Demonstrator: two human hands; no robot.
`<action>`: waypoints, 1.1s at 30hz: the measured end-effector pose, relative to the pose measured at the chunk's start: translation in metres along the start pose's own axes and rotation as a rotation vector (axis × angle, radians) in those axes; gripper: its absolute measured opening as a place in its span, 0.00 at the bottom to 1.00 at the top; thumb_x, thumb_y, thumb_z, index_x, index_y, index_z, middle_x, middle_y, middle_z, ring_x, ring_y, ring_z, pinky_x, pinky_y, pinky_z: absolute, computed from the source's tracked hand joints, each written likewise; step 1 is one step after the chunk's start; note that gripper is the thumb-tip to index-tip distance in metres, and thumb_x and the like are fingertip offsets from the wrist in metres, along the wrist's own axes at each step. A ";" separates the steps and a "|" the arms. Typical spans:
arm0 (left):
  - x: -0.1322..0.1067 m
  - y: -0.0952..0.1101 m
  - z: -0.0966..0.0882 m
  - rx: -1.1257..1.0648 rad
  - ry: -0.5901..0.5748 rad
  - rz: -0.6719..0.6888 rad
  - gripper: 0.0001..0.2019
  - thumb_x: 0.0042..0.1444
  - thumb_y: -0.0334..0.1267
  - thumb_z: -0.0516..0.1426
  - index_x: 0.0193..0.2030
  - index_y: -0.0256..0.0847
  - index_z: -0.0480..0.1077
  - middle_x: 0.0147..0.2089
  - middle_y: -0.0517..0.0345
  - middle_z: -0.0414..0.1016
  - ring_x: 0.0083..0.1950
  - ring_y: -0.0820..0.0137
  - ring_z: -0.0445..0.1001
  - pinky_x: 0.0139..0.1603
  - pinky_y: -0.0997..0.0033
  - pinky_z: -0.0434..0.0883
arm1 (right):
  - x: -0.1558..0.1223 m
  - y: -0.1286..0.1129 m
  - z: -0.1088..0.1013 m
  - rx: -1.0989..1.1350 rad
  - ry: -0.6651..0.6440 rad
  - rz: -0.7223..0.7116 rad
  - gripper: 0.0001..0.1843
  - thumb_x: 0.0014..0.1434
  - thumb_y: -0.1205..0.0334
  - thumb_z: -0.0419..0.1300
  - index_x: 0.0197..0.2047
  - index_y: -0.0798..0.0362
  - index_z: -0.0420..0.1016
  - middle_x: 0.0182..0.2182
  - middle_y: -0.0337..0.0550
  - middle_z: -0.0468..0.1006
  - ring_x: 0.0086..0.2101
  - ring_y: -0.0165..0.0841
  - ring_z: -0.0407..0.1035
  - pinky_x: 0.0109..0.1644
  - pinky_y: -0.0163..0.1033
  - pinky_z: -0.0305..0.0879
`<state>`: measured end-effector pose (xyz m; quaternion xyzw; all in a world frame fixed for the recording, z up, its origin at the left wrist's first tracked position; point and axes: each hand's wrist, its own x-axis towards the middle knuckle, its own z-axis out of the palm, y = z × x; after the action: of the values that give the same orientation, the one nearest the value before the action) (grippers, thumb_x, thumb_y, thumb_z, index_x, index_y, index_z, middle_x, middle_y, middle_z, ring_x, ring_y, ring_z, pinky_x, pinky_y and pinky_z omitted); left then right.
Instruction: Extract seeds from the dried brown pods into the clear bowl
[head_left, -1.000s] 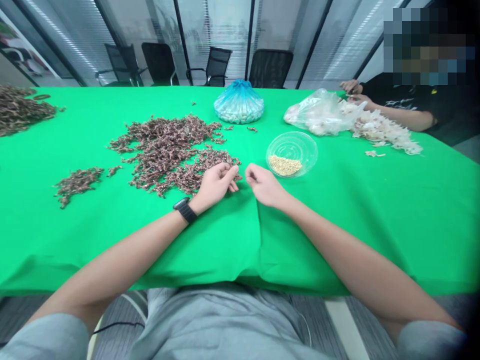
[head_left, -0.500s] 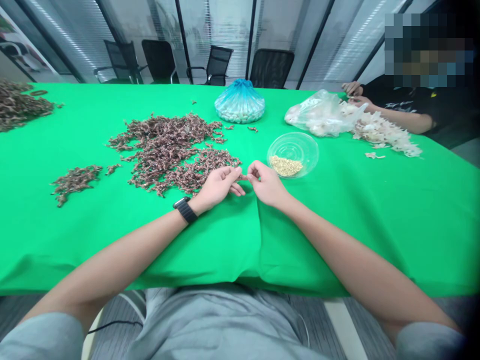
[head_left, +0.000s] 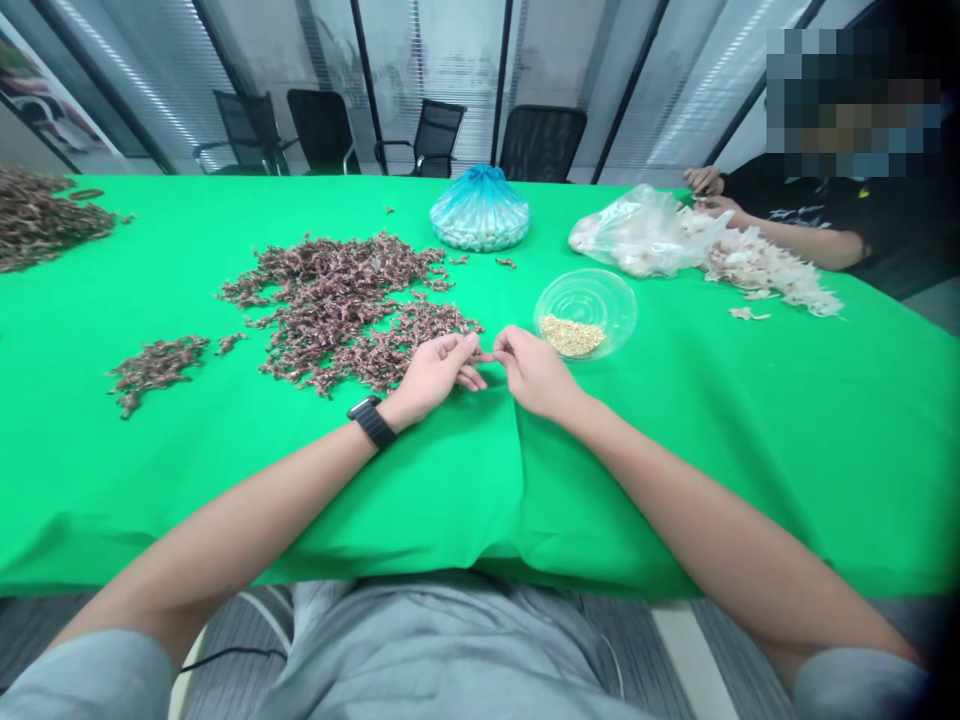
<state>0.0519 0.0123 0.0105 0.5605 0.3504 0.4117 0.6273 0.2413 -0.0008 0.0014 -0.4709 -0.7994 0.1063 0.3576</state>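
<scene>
My left hand (head_left: 435,368) and my right hand (head_left: 531,370) meet fingertip to fingertip on the green tablecloth (head_left: 712,420). Both pinch one small brown pod (head_left: 486,355) between them. A wide heap of the same brown pods (head_left: 341,300) lies just left of my left hand. A clear plastic bowl (head_left: 586,310) holding pale seeds sits just beyond my right hand. A black watch (head_left: 370,421) is on my left wrist.
A smaller pod pile (head_left: 154,365) lies at left and another heap (head_left: 41,215) at the far left. A tied blue bag (head_left: 480,210) stands mid-table. A clear bag (head_left: 637,232) and white husks (head_left: 765,265) lie before another person (head_left: 817,205) at right. Black chairs (head_left: 540,140) line the far side.
My hands, apart a second ago, have come together and now pinch the pod between them. They have held that pose for the last half second.
</scene>
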 end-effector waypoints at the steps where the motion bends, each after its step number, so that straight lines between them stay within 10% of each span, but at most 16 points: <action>1: 0.000 0.000 0.000 -0.001 -0.001 0.002 0.24 0.61 0.57 0.61 0.39 0.34 0.68 0.42 0.45 0.83 0.26 0.75 0.80 0.27 0.78 0.75 | 0.000 0.000 0.000 0.006 -0.006 0.013 0.04 0.67 0.68 0.50 0.39 0.51 0.64 0.34 0.45 0.73 0.34 0.38 0.66 0.38 0.41 0.58; 25: 0.004 -0.008 -0.001 0.136 0.030 0.031 0.04 0.64 0.33 0.56 0.39 0.35 0.68 0.30 0.59 0.76 0.21 0.79 0.71 0.22 0.79 0.68 | 0.001 0.000 0.005 0.250 -0.052 0.148 0.04 0.67 0.63 0.53 0.38 0.50 0.65 0.28 0.38 0.73 0.29 0.33 0.67 0.36 0.39 0.59; 33: 0.000 -0.009 0.000 0.344 0.023 0.116 0.09 0.67 0.41 0.56 0.40 0.38 0.68 0.22 0.68 0.64 0.20 0.79 0.61 0.21 0.78 0.58 | -0.001 -0.007 0.007 0.232 -0.049 0.149 0.06 0.68 0.60 0.54 0.38 0.50 0.66 0.28 0.39 0.74 0.28 0.33 0.67 0.36 0.39 0.60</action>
<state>0.0532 0.0115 0.0014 0.6740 0.3899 0.3877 0.4934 0.2318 -0.0039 -0.0007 -0.4816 -0.7533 0.2356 0.3810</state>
